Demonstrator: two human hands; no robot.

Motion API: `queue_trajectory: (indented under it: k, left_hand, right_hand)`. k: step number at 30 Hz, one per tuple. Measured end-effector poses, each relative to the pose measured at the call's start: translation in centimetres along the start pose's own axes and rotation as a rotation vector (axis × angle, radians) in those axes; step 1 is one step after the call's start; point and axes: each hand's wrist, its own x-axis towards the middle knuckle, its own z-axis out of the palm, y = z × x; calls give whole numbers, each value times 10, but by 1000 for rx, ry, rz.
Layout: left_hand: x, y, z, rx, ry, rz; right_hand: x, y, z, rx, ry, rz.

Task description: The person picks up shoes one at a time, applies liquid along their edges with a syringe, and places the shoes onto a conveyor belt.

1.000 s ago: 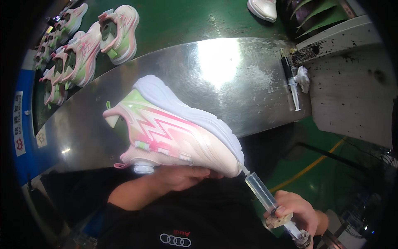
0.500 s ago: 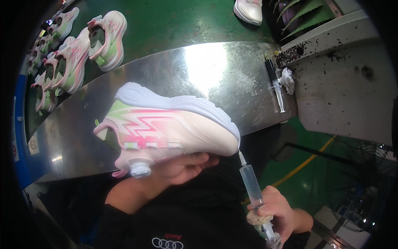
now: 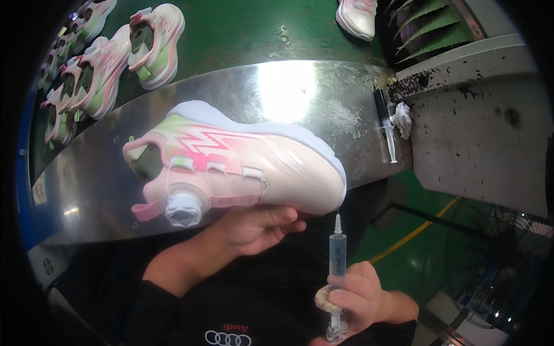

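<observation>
Steel makes the one bench (image 3: 236, 92) before us, running from left to right, with one green belt (image 3: 242, 37) along its far side. One grey panel (image 3: 479, 132) stands at the right. One pink, white and green shoe (image 3: 288, 167) is over the near part of the bench, tipped on its side, sole facing far and toe to the right. We count at least five more shoes (image 3: 109, 66) on the belt at far left, the farthest too blurred to number, and one lone shoe (image 3: 358, 18) at far right. Two hands are ours: the left hand (image 3: 257, 228) grasps the shoe from its near side, part of the hold hidden; the right hand (image 3: 360, 294) is clenched round one clear syringe (image 3: 337, 254). Its tip points far, at the toe; whether it touches, we cannot tell. One dark syringe (image 3: 381, 106) lies on the bench at right. One white dial (image 3: 183, 209) on the shoe faces near. One crumpled tissue (image 3: 402, 120) lies just beside the dark syringe. Two pale wads (image 3: 325, 299) sit on the clear syringe's near part.
</observation>
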Motion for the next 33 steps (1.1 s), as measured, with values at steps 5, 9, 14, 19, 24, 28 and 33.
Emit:
queue_trajectory:
  k: [5, 9, 14, 19, 24, 28, 33]
  left_hand:
    - [-2, 0, 6, 39, 23, -4]
    - [-1, 0, 7, 42, 19, -8]
    - [-2, -1, 9, 52, 22, 7]
    - [-3, -2, 10, 52, 26, 25]
    - [-3, -3, 12, 54, 36, 29]
    - [-3, -3, 13, 68, 43, 37]
    - [-2, -4, 14, 84, 53, 45]
  right_hand:
    - [-4, 4, 12, -137, 42, -41]
    - [-5, 4, 17, -194, 45, -36]
    - [-7, 6, 20, -226, 41, -48]
    - [-9, 8, 23, -258, 47, -66]
    - [-9, 9, 25, -269, 47, -67]
    - [-10, 11, 26, -269, 53, -72]
    - [-12, 12, 26, -269, 55, -77]
